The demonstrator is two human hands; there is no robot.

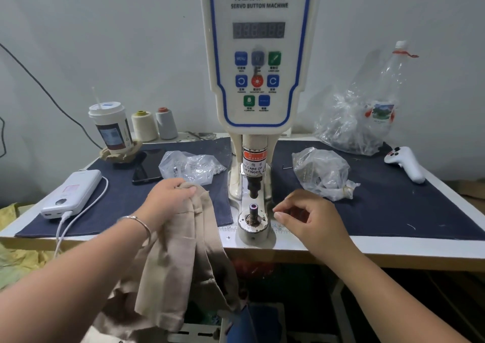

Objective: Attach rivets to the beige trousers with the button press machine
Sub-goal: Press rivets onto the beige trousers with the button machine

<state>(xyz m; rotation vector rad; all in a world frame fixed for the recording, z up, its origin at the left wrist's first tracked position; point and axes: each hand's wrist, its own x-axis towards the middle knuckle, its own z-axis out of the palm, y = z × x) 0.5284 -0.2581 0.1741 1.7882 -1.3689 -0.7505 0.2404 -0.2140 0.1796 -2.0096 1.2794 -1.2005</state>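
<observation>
The white servo button machine [258,54] stands at the table's middle, its punch [253,189] raised above the lower die post [253,211], which carries a small piece on top. Beige trousers [183,251] hang over the table's front edge, left of the die. My left hand [168,198] grips their upper edge. Just right of the die, my right hand [307,218] hovers with fingers loosely curled and thumb and forefinger close together; whether they pinch a rivet is unclear.
Two plastic bags of metal parts lie on the dark cloth, one left [190,165] and one right [322,173] of the machine. A phone [148,167], power bank [73,193], cup [111,126], thread cones [154,125], bottle [385,93] and white controller [405,163] also sit around.
</observation>
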